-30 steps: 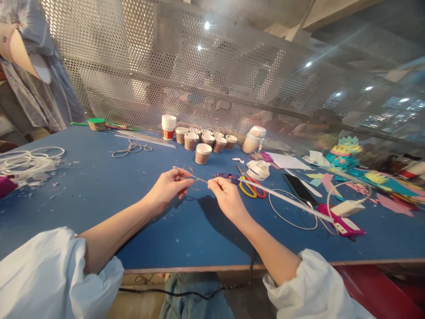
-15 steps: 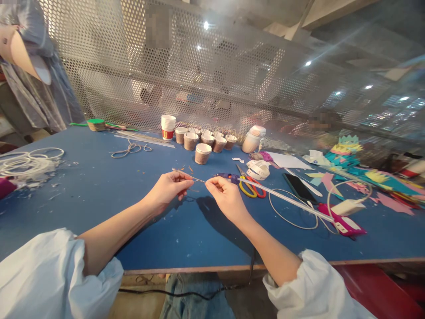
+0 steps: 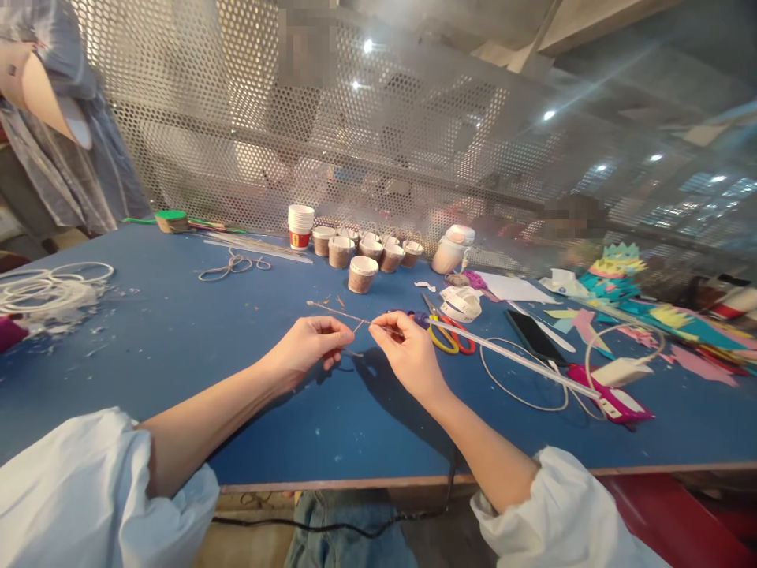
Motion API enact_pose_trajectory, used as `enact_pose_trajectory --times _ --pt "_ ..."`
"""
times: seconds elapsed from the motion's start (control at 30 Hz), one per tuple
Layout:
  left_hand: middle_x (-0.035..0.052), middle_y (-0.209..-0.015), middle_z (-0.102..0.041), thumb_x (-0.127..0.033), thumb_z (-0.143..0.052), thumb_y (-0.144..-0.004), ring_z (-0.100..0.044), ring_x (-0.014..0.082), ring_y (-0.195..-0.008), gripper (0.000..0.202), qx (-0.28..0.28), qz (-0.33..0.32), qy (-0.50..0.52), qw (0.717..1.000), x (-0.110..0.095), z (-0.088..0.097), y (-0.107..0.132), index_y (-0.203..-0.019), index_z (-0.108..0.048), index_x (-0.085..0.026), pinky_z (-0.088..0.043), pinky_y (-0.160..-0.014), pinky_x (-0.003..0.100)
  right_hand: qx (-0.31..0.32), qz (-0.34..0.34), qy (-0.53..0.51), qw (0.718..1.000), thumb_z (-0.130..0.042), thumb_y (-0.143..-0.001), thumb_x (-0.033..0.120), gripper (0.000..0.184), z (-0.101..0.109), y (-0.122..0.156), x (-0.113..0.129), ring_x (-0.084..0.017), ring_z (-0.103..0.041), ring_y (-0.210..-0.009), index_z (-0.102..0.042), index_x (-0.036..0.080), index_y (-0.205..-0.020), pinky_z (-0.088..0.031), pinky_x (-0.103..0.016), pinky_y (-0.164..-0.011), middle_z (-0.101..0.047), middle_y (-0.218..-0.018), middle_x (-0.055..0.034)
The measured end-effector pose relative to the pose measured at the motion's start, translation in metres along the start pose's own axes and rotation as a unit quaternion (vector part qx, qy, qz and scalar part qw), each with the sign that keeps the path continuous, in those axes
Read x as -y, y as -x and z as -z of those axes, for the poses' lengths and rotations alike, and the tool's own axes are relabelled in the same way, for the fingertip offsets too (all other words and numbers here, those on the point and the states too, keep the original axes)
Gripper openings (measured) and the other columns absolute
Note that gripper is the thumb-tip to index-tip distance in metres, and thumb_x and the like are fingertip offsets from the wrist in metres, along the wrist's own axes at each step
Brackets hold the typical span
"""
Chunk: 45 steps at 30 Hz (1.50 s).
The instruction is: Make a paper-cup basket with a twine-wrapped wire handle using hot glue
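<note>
Left hand (image 3: 307, 347) pinches the thin brown wiry stick (image 3: 337, 311), held low over the blue table (image 3: 177, 339). Right hand (image 3: 408, 355) pinches its other end (yellow-handled scissors (image 3: 443, 336) lie just beyond the knuckles).

Two hands show, the left hand (image 3: 307, 347) and the right hand (image 3: 408, 355), both pinching one thin pale stick (image 3: 340, 312). Beyond them are at least six brown paper cups (image 3: 362, 274), one stack of white paper cups (image 3: 300, 221), one white plastic bottle (image 3: 453, 248), one pair of yellow-and-red-handled scissors (image 3: 445, 338) and one black phone (image 3: 535, 337).
</note>
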<state>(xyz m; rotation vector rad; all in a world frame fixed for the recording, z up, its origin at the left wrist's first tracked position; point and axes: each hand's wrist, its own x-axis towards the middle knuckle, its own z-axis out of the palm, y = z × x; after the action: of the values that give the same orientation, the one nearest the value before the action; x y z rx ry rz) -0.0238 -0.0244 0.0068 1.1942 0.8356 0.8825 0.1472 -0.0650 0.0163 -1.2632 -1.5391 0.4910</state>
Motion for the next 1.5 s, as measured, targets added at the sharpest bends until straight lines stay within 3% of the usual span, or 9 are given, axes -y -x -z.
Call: enact_pose_trajectory --times 0.3,0.93,1.17,1.33,1.5 --pt "-0.0038 -0.052 -0.051 -0.030 -0.076 -0.063 -0.045 0.0054 -0.043 0.023 -0.027 -0.014 0.020 0.999 -0.0036 0.0013 -0.0002 -0.065 -0.061 -0.013 -0.034 -0.041 0.018 0.013 -0.034 -0.013 0.999 -0.058 -0.079 0.041 0.023 0.0001 0.0003 0.0043 -0.016 -0.057 -0.065 -0.059 0.018 -0.074 -0.048 -0.028 -0.064 -0.061 -0.070 -0.0013" --pt "-0.0034 -0.052 -0.052 -0.031 -0.077 -0.063 -0.045 0.0051 -0.043 0.024 -0.031 -0.022 0.023 0.999 -0.0032 0.0016 -0.0010 -0.066 -0.062 -0.012 -0.035 -0.042 0.018 0.028 -0.093 -0.052 0.994 -0.058 -0.079 0.045 0.027 -0.0016 -0.0012 0.0013 -0.015 -0.047 -0.068 -0.060 0.018 -0.072 -0.038 -0.026 -0.062 -0.054 -0.067 0.0003" --pt "-0.0027 -0.059 -0.055 -0.029 -0.077 -0.061 -0.046 0.0049 -0.044 0.025 -0.036 -0.028 0.033 0.998 -0.0049 0.0001 -0.0008 -0.075 -0.065 -0.012 -0.035 -0.041 0.018 0.039 -0.110 -0.043 0.992 -0.057 -0.080 0.048 0.031 0.0001 -0.0005 0.0013 -0.012 -0.040 -0.058 -0.062 0.018 -0.072 -0.033 -0.025 -0.057 -0.049 -0.062 0.0028" --pt "-0.0027 -0.059 -0.056 -0.028 -0.078 -0.060 -0.046 0.0053 -0.043 0.027 -0.039 -0.031 0.027 0.998 -0.0051 0.0001 -0.0012 -0.078 -0.065 -0.012 -0.036 -0.040 0.018 0.040 -0.108 -0.028 0.993 -0.055 -0.081 0.048 0.033 -0.0001 -0.0003 0.0003 -0.012 -0.039 -0.057 -0.062 0.018 -0.070 -0.032 -0.025 -0.055 -0.049 -0.061 0.0027" --pt "-0.0020 -0.055 -0.054 -0.032 -0.077 -0.063 -0.045 0.0054 -0.044 0.024 -0.018 -0.035 0.005 0.999 -0.0028 0.0013 -0.0009 -0.068 -0.065 -0.012 -0.035 -0.040 0.018 0.027 -0.085 -0.019 0.996 -0.055 -0.082 0.047 0.031 -0.0004 -0.0005 0.0014 -0.014 -0.045 -0.062 -0.060 0.018 -0.070 -0.037 -0.026 -0.059 -0.055 -0.065 0.0003"
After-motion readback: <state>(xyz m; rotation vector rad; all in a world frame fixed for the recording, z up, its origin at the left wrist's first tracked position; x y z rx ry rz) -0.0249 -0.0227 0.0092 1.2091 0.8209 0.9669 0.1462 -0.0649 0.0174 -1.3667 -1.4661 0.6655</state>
